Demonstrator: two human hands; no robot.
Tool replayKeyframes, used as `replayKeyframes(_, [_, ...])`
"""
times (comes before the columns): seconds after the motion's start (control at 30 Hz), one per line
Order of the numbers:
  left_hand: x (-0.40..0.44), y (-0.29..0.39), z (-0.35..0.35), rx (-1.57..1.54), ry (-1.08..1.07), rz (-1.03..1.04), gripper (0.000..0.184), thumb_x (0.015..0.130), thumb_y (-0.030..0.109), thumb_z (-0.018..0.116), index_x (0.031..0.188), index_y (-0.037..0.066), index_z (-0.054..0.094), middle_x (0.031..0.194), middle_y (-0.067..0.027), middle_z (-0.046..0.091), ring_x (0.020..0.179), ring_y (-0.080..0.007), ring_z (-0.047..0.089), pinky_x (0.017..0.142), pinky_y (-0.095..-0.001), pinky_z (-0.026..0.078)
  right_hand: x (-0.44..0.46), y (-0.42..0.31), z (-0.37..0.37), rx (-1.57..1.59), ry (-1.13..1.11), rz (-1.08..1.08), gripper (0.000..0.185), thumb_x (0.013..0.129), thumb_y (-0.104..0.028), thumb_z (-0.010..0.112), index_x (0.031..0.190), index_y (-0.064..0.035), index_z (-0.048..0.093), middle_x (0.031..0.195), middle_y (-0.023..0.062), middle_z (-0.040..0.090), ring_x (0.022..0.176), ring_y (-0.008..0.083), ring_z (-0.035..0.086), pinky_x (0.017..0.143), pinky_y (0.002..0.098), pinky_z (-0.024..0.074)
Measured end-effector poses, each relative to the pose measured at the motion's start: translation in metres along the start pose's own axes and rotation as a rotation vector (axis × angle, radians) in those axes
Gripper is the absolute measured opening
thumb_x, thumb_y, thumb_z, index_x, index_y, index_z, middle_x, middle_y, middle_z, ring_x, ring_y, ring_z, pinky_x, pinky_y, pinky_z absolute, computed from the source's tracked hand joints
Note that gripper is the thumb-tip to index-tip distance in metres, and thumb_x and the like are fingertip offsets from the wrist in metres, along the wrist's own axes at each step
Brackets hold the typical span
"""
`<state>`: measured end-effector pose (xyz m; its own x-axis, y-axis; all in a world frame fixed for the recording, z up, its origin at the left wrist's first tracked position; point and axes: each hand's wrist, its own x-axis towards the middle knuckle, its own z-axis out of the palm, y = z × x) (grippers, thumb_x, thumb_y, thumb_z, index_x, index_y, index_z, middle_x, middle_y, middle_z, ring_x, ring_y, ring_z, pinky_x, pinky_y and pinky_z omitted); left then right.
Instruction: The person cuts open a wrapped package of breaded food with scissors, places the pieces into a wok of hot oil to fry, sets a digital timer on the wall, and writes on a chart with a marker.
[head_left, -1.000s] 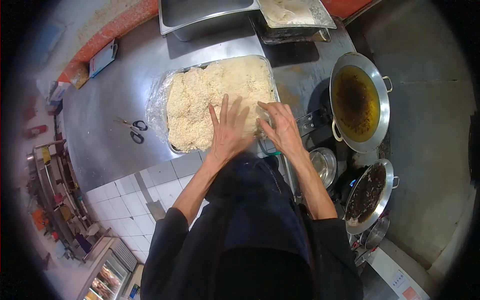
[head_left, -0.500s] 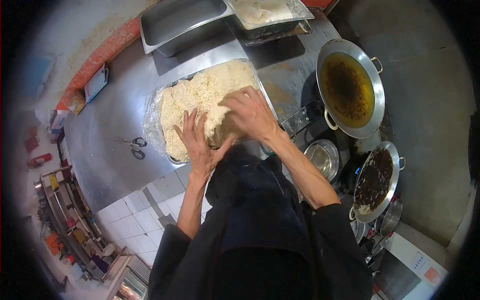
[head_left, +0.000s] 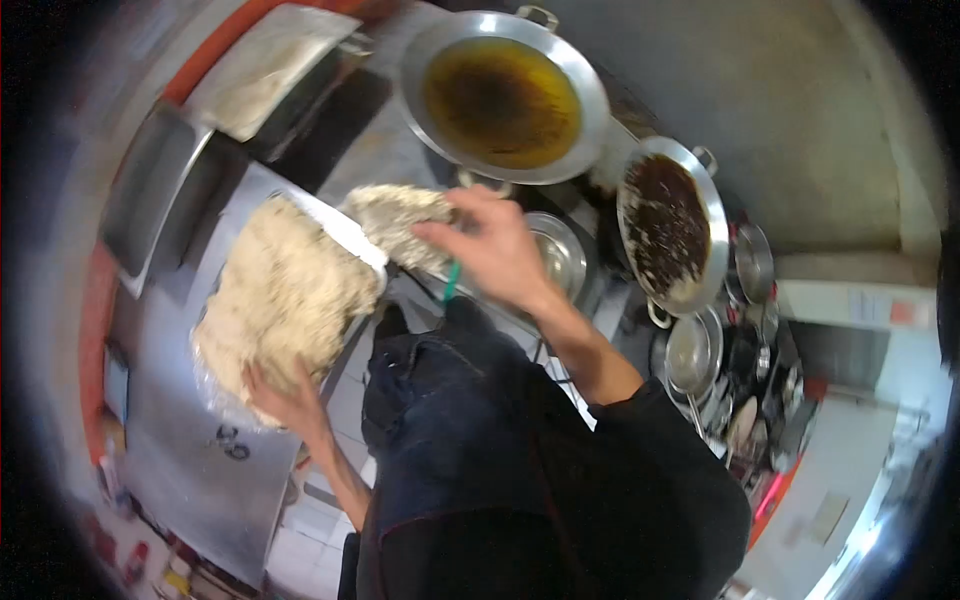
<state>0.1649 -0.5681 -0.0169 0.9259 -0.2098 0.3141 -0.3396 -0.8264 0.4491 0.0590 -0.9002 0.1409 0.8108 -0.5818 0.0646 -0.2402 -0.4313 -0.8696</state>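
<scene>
My right hand [head_left: 490, 240] pinches the edge of a flat, crumb-coated piece [head_left: 400, 222], which hangs to the right of the tray beside the counter edge. My left hand [head_left: 285, 392] rests with fingers spread at the near lower end of the pale crumb coating [head_left: 280, 290] that fills the tray. The tray's metal rim [head_left: 345, 230] shows at its upper right. Clear plastic wrap [head_left: 225, 398] lies along the tray's lower left side.
A wide pan of yellow oil [head_left: 502, 100] stands above my right hand. Farther right is a pan with dark contents [head_left: 668, 225]. Metal bowls [head_left: 555, 255], a deep steel container [head_left: 155, 195], a floury tray [head_left: 265, 75] and scissors [head_left: 232, 443] are around.
The view has turned toward the pans. My right hand has lifted a coated piece out of the tray and carried it right, while my left hand has stayed at the tray.
</scene>
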Motion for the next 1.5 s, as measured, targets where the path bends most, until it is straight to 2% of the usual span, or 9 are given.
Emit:
replayKeyframes(0.1, [-0.005, -0.006, -0.001, 0.029, -0.021, 0.027, 0.066, 0.090, 0.038, 0.070, 0.140, 0.000, 0.048, 0.149, -0.0223, 0.042, 0.140, -0.0380, 0.037, 0.118, -0.0585, 0.015, -0.030, 0.046, -0.077, 0.028, 0.253, 0.188, 0.037, 0.087, -0.030, 0.075, 0.109, 0.0000, 0.072, 0.102, 0.0181, 0.070, 0.094, 0.0230, 0.065, 0.087, 0.0360, 0.0496])
replayKeyframes(0.2, [-0.007, -0.003, -0.006, 0.060, -0.023, 0.025, 0.063, 0.093, 0.040, 0.067, 0.139, 0.001, 0.048, 0.149, -0.0217, 0.042, 0.140, -0.0376, 0.037, 0.117, -0.0602, 0.016, -0.052, 0.095, -0.152, -0.033, 0.456, 0.228, 0.034, 0.089, -0.025, 0.073, 0.107, 0.0029, 0.071, 0.095, 0.0097, 0.073, 0.085, 0.0144, 0.067, 0.077, 0.0304, 0.0519])
replayKeyframes(0.33, [-0.004, 0.013, -0.013, 0.061, -0.026, 0.018, 0.060, 0.095, 0.038, 0.064, 0.140, 0.002, 0.047, 0.150, -0.0199, 0.040, 0.141, -0.0366, 0.035, 0.117, -0.0609, 0.014, -0.067, 0.182, -0.246, -0.664, 0.621, 0.278, 0.042, 0.087, -0.036, 0.071, 0.112, -0.0021, 0.071, 0.097, 0.0225, 0.071, 0.091, 0.0370, 0.069, 0.081, 0.0416, 0.0506])
replayKeyframes(0.6, [-0.010, 0.038, -0.015, 0.096, 0.000, 0.035, 0.057, 0.098, 0.039, 0.061, 0.142, 0.005, 0.046, 0.150, -0.0197, 0.040, 0.142, -0.0380, 0.034, 0.116, -0.0638, 0.014, -0.053, 0.317, -0.319, -0.940, 0.501, 0.311, 0.031, 0.088, -0.026, 0.067, 0.114, -0.0091, 0.073, 0.107, 0.0191, 0.069, 0.098, 0.0376, 0.064, 0.091, 0.0457, 0.0488])
replayKeyframes(0.7, [-0.017, 0.037, -0.019, 0.119, -0.015, 0.021, 0.056, 0.098, 0.036, 0.060, 0.143, 0.005, 0.045, 0.150, -0.0204, 0.040, 0.143, -0.0381, 0.033, 0.115, -0.0659, 0.013, -0.066, 0.353, -0.322, -1.131, 0.353, 0.400, 0.034, 0.086, -0.015, 0.069, 0.119, -0.0234, 0.071, 0.113, 0.0146, 0.066, 0.103, 0.0387, 0.060, 0.088, 0.0486, 0.0513])
replayKeyframes(0.9, [-0.030, 0.022, -0.024, 0.129, 0.010, -0.023, 0.054, 0.098, 0.032, 0.063, 0.142, 0.005, 0.046, 0.150, -0.0197, 0.041, 0.141, -0.0378, 0.035, 0.115, -0.0647, 0.012, -0.092, 0.348, -0.341, -1.108, 0.436, 0.390, 0.034, 0.087, -0.009, 0.064, 0.120, -0.0080, 0.069, 0.113, 0.0218, 0.067, 0.104, 0.0394, 0.063, 0.094, 0.0474, 0.0478])
replayKeyframes(1.03, [-0.028, 0.007, -0.026, 0.184, -0.014, -0.055, 0.056, 0.096, 0.030, 0.064, 0.142, 0.004, 0.046, 0.148, -0.0220, 0.041, 0.141, -0.0388, 0.035, 0.117, -0.0605, 0.012, -0.080, 0.264, -0.313, -0.873, 0.548, 0.258, 0.034, 0.099, -0.020, 0.054, 0.129, -0.0074, 0.063, 0.128, 0.0157, 0.063, 0.121, 0.0347, 0.054, 0.106, 0.0432, 0.0374])
replayKeyframes(1.27, [0.006, 0.003, -0.021, 0.119, 0.019, -0.076, 0.059, 0.090, 0.030, 0.070, 0.139, 0.004, 0.048, 0.145, -0.0180, 0.045, 0.141, -0.0381, 0.033, 0.116, -0.0618, 0.015, -0.013, 0.123, -0.135, -0.561, 0.454, -0.081, 0.025, 0.096, -0.016, 0.064, 0.117, -0.0048, 0.070, 0.116, 0.0120, 0.068, 0.106, 0.0266, 0.061, 0.096, 0.0359, 0.0458])
replayKeyframes(1.5, [0.049, 0.023, -0.014, -0.007, -0.026, 0.104, 0.067, 0.082, 0.033, 0.077, 0.137, 0.008, 0.050, 0.144, -0.0170, 0.045, 0.143, -0.0414, 0.029, 0.114, -0.0692, 0.013, 0.033, 0.059, 0.082, -0.264, -0.321, -0.279, 0.046, 0.088, -0.028, 0.069, 0.126, -0.0028, 0.063, 0.121, 0.0179, 0.061, 0.114, 0.0348, 0.053, 0.100, 0.0428, 0.0421])
